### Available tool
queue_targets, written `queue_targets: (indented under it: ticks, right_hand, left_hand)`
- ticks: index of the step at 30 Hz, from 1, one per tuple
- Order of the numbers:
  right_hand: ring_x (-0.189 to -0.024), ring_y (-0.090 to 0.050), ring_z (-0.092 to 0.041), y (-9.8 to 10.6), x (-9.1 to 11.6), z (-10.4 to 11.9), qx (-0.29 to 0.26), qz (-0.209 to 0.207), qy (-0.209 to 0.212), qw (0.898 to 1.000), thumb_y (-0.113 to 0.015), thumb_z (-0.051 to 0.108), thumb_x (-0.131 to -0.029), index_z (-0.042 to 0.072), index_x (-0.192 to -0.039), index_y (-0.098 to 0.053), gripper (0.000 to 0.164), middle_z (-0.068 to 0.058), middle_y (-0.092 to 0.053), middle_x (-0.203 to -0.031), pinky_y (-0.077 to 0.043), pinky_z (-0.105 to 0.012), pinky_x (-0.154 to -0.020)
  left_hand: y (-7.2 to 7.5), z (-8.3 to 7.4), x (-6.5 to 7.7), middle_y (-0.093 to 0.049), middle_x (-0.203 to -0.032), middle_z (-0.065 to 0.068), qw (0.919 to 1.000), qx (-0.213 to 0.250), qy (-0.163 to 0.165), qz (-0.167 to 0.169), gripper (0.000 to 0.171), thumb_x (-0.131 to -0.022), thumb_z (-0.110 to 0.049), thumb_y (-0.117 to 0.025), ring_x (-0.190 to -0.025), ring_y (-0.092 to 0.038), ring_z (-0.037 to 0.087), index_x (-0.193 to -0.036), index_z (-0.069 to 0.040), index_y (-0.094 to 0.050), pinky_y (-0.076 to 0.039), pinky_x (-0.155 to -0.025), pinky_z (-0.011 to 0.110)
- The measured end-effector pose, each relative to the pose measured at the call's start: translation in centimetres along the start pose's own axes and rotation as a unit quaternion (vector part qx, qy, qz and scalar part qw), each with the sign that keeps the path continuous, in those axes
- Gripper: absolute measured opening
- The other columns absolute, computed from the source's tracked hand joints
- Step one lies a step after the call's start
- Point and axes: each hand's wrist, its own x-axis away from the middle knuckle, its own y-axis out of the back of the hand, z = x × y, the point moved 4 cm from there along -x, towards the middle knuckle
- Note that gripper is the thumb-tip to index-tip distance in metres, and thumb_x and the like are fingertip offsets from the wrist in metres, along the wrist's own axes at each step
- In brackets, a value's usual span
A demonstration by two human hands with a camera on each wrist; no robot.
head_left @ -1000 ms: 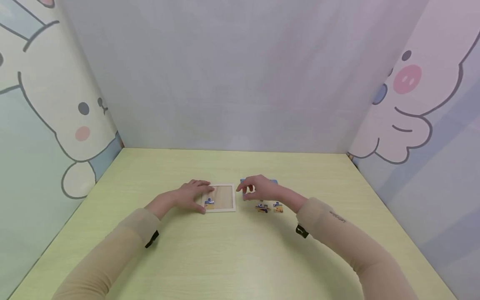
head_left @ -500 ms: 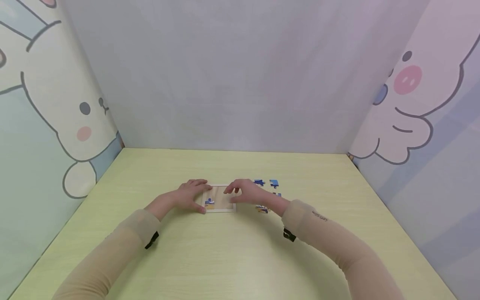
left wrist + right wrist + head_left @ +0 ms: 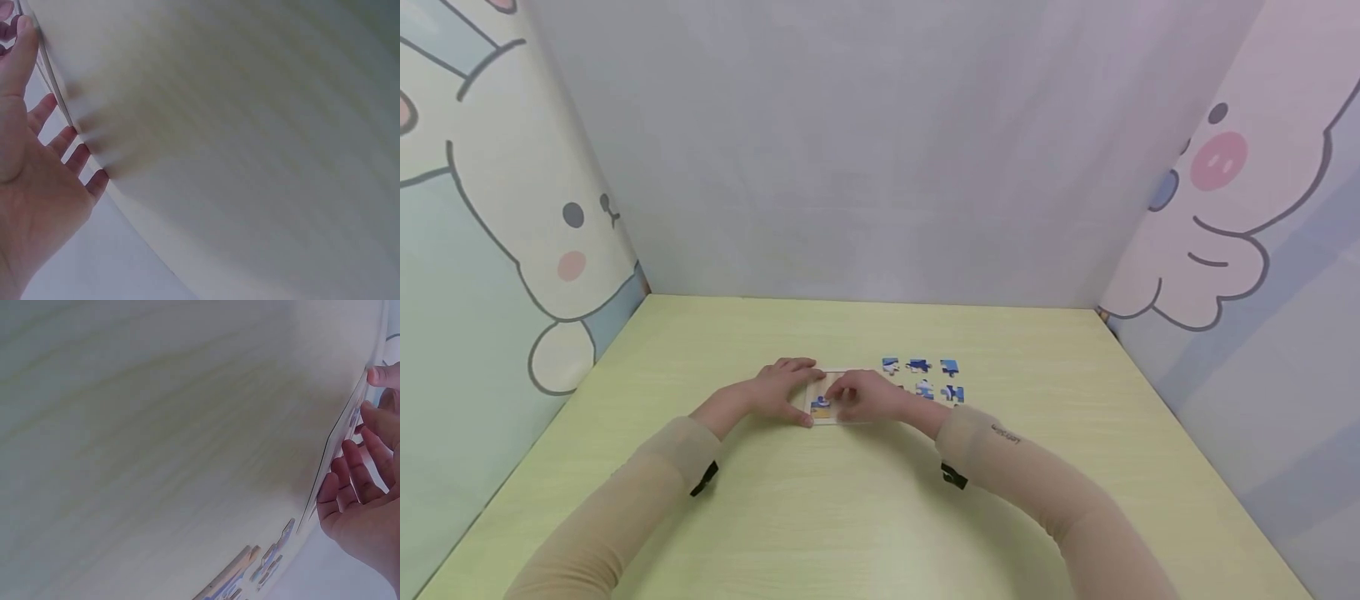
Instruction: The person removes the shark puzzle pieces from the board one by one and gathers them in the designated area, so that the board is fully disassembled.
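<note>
My left hand (image 3: 777,390) rests along the left side of a small square wooden puzzle tray (image 3: 835,422), fingers spread at its far edge and thumb at the near corner. One jigsaw puzzle piece (image 3: 820,409), blue and white above with a yellow-orange lower part, lies in the tray's near left corner. Over the tray's right part, my right hand (image 3: 872,395) has its index fingertip right at that piece's upper right edge; the thumb stands apart from the finger. The right wrist view shows the right hand (image 3: 365,487) with loosely bent fingers beside the tray's edge (image 3: 325,447).
Several loose puzzle pieces (image 3: 949,367) lie in rows on the light wooden table (image 3: 820,517), right of the tray. My right wrist and forearm cover some of them. A pale curtain (image 3: 880,167) stands behind the table, with cartoon-printed sides left and right.
My right hand has moved left from above the loose pieces to the tray, close to the piece in its corner. More loose pieces show behind it. The left hand has stayed in place.
</note>
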Motion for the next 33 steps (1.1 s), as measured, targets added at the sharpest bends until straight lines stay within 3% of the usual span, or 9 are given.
queue_targets:
  ticks: [13, 22, 33]
  right_hand:
    - [-0.083, -0.048, -0.007, -0.2, -1.2, -0.2, 0.020, 0.017, 0.019, 0.999, -0.072, 0.022, -0.084, 0.018, -0.122, -0.065, 0.038, 0.007, -0.057, -0.098, -0.041, -0.018, -0.072]
    - [-0.081, -0.047, -0.008, -0.4, -1.4, -0.6, -0.002, 0.024, 0.005, 1.000, -0.072, 0.024, -0.084, 0.019, -0.120, -0.066, 0.036, 0.008, -0.056, -0.097, -0.040, -0.018, -0.071]
    - [-0.085, -0.057, -0.006, -0.5, -1.4, -0.9, -0.133, 0.007, -0.037, 0.990, -0.069, 0.018, -0.087, 0.020, -0.112, -0.065, 0.025, 0.009, -0.064, -0.093, -0.047, -0.020, -0.078]
  left_hand:
    - [0.0, 0.2, 0.0, -0.023, -0.154, 0.015, 0.9999, -0.005, -0.010, -0.004, 0.085, -0.077, -0.055, -0.070, -0.138, -0.020, 0.040, -0.144, -0.016, -0.037, -0.022, -0.103, 0.066]
    - [-0.1, 0.2, -0.1, -0.025, -0.153, 0.015, 0.9999, -0.008, -0.011, -0.007, 0.085, -0.077, -0.056, -0.070, -0.137, -0.022, 0.040, -0.144, -0.015, -0.038, -0.024, -0.102, 0.066]
    - [-0.1, 0.2, -0.1, -0.024, -0.154, 0.015, 0.9999, -0.009, -0.007, -0.004, 0.085, -0.077, -0.056, -0.069, -0.138, -0.020, 0.040, -0.145, -0.016, -0.037, -0.022, -0.103, 0.067]
